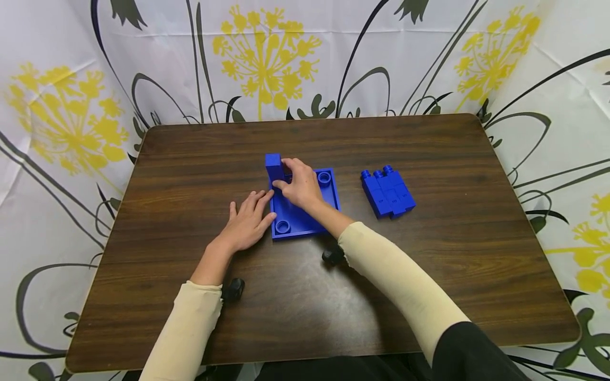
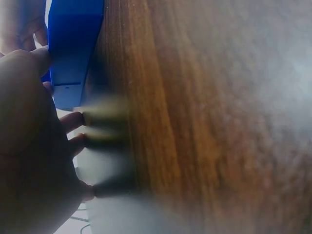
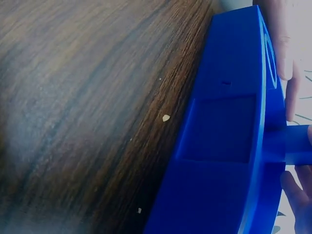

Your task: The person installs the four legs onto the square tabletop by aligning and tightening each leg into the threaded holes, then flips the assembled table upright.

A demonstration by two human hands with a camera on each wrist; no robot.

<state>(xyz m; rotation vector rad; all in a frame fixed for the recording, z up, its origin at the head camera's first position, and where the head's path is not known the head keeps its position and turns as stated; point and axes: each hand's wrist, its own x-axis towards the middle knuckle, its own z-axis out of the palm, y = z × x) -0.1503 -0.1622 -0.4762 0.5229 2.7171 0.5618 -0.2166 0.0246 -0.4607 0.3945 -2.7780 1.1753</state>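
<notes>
A blue square tray-like panel (image 1: 303, 216) with a raised rim and round sockets near its corners lies on the table. At its far left corner stands an upright blue post (image 1: 274, 167). My right hand (image 1: 303, 185) reaches across the panel and grips this post between thumb and fingers; in the right wrist view the post (image 3: 297, 141) rises above the panel's side (image 3: 219, 122). Fingers spread, my left hand (image 1: 248, 222) rests along the left rim. The left wrist view shows the thumb against the panel's side wall (image 2: 73, 48).
Three blue posts (image 1: 388, 191) with round peg ends lie side by side, right of the panel. The brown wood-grain table (image 1: 443, 254) has rounded corners. A white curtain (image 1: 171, 53) with yellow flowers hangs behind and at both sides. Light crumbs (image 3: 166, 118) lie near the panel.
</notes>
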